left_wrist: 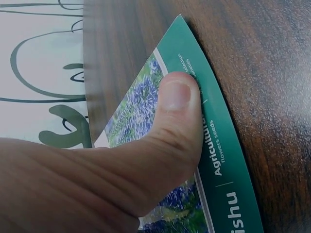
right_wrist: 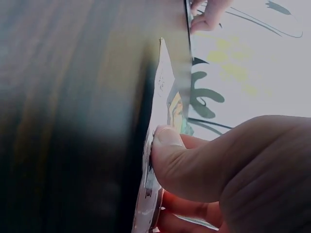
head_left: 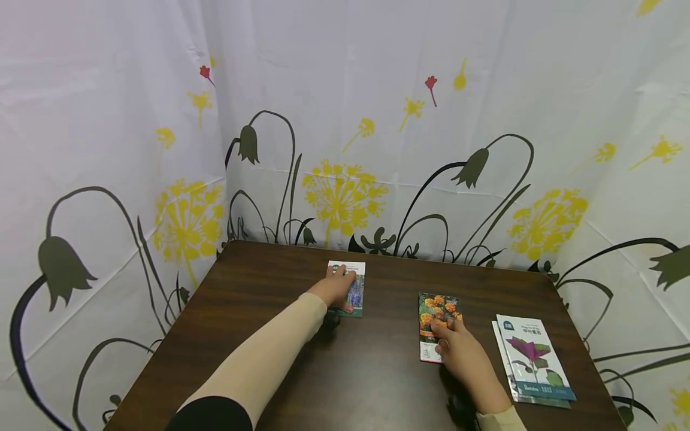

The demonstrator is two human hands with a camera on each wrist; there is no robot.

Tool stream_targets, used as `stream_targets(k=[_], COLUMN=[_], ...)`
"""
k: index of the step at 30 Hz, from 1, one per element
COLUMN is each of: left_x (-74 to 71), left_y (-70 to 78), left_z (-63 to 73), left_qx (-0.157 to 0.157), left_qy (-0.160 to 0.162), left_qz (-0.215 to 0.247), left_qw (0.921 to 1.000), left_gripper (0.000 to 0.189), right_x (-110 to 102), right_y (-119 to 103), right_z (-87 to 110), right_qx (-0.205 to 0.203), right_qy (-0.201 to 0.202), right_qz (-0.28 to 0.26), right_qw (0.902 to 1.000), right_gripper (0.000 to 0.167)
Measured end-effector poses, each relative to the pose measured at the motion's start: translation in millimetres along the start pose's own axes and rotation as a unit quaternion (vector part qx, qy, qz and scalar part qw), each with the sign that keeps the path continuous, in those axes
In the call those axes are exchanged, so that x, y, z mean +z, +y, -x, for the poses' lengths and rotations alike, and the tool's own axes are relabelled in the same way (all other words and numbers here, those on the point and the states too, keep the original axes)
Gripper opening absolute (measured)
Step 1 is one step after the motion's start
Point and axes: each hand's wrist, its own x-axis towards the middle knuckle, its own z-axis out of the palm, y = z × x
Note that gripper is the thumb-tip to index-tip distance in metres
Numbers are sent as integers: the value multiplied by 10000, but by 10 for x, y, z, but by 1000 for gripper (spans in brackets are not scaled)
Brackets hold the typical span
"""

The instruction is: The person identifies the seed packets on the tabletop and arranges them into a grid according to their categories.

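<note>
A seed packet (head_left: 356, 293) with blue-purple flowers and a green lower band lies toward the back of the table. My left hand (head_left: 335, 288) rests over it, fingers spread on its upper part. In the left wrist view the left thumb (left_wrist: 177, 99) presses flat on the printed face, near the green band (left_wrist: 218, 126). An orange-flower seed packet (head_left: 431, 311) is in my right hand (head_left: 462, 353), pinched at its lower right side. The right wrist view has this packet (right_wrist: 158, 104) edge-on, tilted close over the table, thumb on one face and fingers on the other.
On the right of the dark wooden table (head_left: 259, 287) lies a small stack of seed packets, the top packet (head_left: 533, 359) showing a purple flower. A white flower-print curtain (head_left: 345, 108) hangs behind the table and along both sides.
</note>
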Motion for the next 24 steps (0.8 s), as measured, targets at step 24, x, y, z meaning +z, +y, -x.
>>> stream_targets(k=[24], left_x=[37], left_y=[-40], left_z=[-44], left_qx=[102], left_qy=[22], left_qz=[93], left_qw=[9999], left_gripper=[94], right_x=[69], right_y=[-177], right_z=[-396], right_qx=[-177], right_qy=[-373], right_qz=[119], right_qw=[9991], right_gripper=[43])
